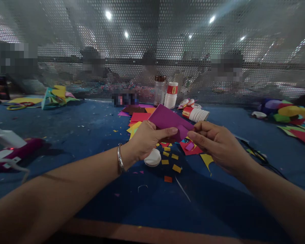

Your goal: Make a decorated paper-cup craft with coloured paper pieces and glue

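A purple sheet of paper (167, 119) is held up above the blue table, between both hands. My left hand (148, 137) grips its lower left part with the thumb on top; a silvery bracelet is on that wrist. My right hand (216, 140) pinches the sheet's right corner between thumb and fingers. Below the sheet, a round white lid-like piece (153, 158) lies beside several small yellow paper pieces (177, 168) and one orange piece (168, 179). Red paper (191, 149) and a yellow scrap (207, 160) lie near my right hand.
Farther back stand a clear jar (159, 91) and stacked paper cups (171, 96), with another stack (196, 114) on its side. A magenta device (27, 149) with white plugs is at left, dark cables (261, 157) at right. A perforated screen (152, 44) rises behind.
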The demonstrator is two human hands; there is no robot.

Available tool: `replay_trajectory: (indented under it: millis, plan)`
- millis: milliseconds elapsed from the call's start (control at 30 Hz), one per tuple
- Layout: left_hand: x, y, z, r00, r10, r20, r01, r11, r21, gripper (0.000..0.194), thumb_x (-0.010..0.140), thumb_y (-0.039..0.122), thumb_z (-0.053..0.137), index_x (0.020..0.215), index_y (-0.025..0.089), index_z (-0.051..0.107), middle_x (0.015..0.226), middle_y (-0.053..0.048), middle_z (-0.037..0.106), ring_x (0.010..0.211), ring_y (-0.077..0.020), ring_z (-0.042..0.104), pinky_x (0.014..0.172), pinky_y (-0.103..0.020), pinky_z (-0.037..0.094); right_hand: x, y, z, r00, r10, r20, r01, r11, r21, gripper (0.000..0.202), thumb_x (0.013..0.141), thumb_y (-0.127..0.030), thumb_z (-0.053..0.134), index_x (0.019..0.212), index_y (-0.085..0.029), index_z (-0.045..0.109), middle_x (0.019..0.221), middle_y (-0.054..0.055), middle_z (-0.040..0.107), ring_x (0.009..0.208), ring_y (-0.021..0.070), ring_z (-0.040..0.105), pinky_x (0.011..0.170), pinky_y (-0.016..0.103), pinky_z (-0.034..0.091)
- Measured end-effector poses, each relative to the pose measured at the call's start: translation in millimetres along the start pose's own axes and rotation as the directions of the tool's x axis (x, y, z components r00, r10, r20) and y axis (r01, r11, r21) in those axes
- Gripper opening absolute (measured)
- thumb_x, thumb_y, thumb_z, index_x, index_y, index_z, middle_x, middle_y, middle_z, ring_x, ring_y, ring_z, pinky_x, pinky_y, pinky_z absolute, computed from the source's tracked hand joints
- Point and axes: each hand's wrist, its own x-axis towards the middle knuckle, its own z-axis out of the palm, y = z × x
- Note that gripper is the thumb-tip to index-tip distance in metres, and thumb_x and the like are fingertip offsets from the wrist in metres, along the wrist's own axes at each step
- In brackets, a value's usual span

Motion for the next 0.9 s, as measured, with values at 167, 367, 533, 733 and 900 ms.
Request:
replay_trajectory:
  millis: [167, 367, 533, 733, 900]
  plan:
    - [-0.9, -2.0, 0.3, 0.997, -0.045, 0.065, 0.045, 0.999, -0.001, 0.016, 0.066, 0.014, 0.084, 0.079, 0.011, 0.077, 0.075, -0.007, 0.075, 0.066, -0.0154, 0.068, 0.072, -0.031, 0.057, 0.0, 0.1, 1.5, 1.0, 0.001, 0.017, -0.001, 1.0, 0.015, 0.046, 0.07, -0.06, 0.077, 0.078, -0.019, 0.058, 0.058, -0.007, 0.047, 0.048, 0.0073, 0.037, 0.044, 0.022, 0.028]
    - [-1.7, -2.4, 0.5, 0.995, -0.072, 0.066, 0.074, 0.997, -0.024, 0.02, 0.066, 0.012, 0.084, 0.084, 0.011, 0.076, 0.079, -0.006, 0.075, 0.069, -0.0149, 0.069, 0.071, -0.029, 0.057, -0.9, 0.8, 2.3, 0.998, 0.016, 0.054, -0.021, 0.995, 0.095, 0.044, 0.07, -0.056, 0.08, 0.08, -0.019, 0.057, 0.06, -0.005, 0.054, 0.051, 0.0081, 0.043, 0.047, 0.022, 0.033]
    - [-0.2, -1.3, -1.7, 0.992, -0.091, 0.091, 0.094, 0.995, -0.034, 0.02, 0.068, 0.009, 0.081, 0.087, 0.011, 0.075, 0.082, -0.006, 0.076, 0.071, -0.0157, 0.07, 0.074, -0.031, 0.058, -1.8, -1.4, 2.7, 0.998, 0.013, 0.064, -0.018, 0.997, 0.078, 0.043, 0.072, -0.057, 0.078, 0.08, -0.019, 0.059, 0.061, -0.005, 0.055, 0.051, 0.0083, 0.044, 0.046, 0.022, 0.033]
    - [0.7, 4.3, -3.9, 0.991, -0.114, 0.076, 0.115, 0.993, -0.013, 0.007, 0.076, 0.016, 0.077, 0.079, 0.011, 0.074, 0.075, -0.005, 0.074, 0.068, -0.0154, 0.069, 0.067, -0.03, 0.059, -0.3, 0.8, 1.2, 0.998, -0.015, 0.057, 0.013, 0.999, 0.043, 0.044, 0.074, -0.058, 0.076, 0.08, -0.019, 0.059, 0.059, -0.006, 0.049, 0.049, 0.0066, 0.036, 0.044, 0.021, 0.027]
    - [1.6, 6.9, -5.8, 0.998, -0.056, 0.017, 0.056, 0.998, 0.012, 0.007, 0.081, 0.018, 0.072, 0.077, 0.012, 0.072, 0.071, -0.003, 0.072, 0.061, -0.0136, 0.066, 0.057, -0.026, 0.056, 1.0, 4.7, 0.6, 0.999, -0.004, 0.05, 0.003, 1.0, 0.027, 0.045, 0.073, -0.059, 0.076, 0.08, -0.019, 0.058, 0.061, -0.005, 0.051, 0.051, 0.0075, 0.04, 0.045, 0.022, 0.029]
